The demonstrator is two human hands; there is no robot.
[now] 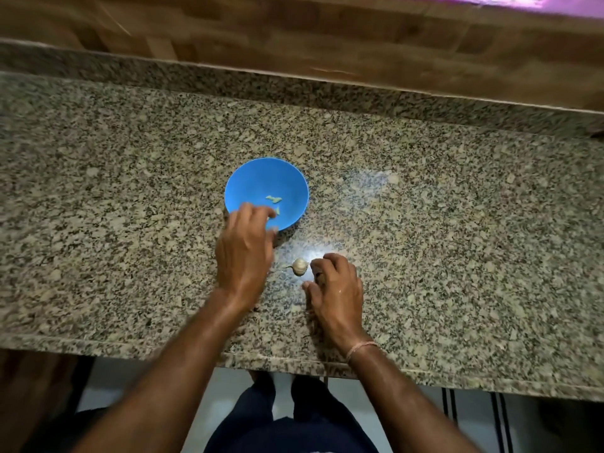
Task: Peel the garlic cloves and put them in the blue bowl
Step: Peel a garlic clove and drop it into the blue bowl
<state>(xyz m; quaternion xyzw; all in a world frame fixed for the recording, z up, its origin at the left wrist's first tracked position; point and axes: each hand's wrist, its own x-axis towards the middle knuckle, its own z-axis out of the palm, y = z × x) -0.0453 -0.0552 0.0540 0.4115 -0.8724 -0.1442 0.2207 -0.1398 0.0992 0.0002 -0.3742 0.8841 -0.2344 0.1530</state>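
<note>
On the head camera, a speckled granite counter (457, 197) ran under a wooden wall (327, 34). The blue bowl (287, 178) held peeled cloves (274, 199), and the left hand (245, 250) hung loose-fingered over its near rim. The garlic bulb (299, 266) lay just beside the curled right hand (336, 286), whose grip could not be told.

The bowl (261, 178) is plain bright blue; the cloves (274, 199) in it are pale yellow-green. The garlic (299, 266) is off-white with faint tan streaks. The bench (457, 223) is speckled granite, flecked beige, grey and black. The wood (294, 34) behind shows brown blocks. A pinkish thread (361, 347) rings the right wrist. The trousers (294, 433) are dark navy, the floor (222, 397) white.
</note>
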